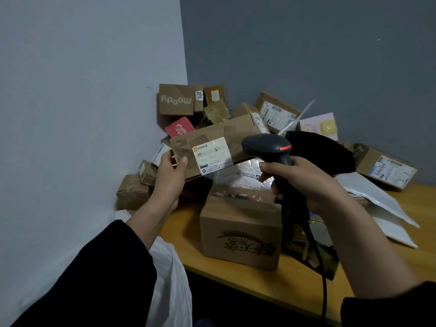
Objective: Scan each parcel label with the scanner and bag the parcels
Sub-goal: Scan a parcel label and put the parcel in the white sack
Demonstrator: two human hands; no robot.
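My left hand (170,173) grips the left end of a long flat cardboard parcel (238,135), lifted above the table with its white label (211,155) facing me. My right hand (304,182) holds a black handheld scanner (266,146) by the handle; its head points left at the label, a short gap away. The scanner's cable (323,274) hangs down past the table edge. A white plastic bag (171,286) hangs below my left forearm, off the table's near edge.
A pile of cardboard parcels fills the corner, among them a "moody" box (175,100) and a red packet (179,129). A printed carton (240,234) stands on the wooden table (283,289) under my hands. White mailers (387,208) lie right.
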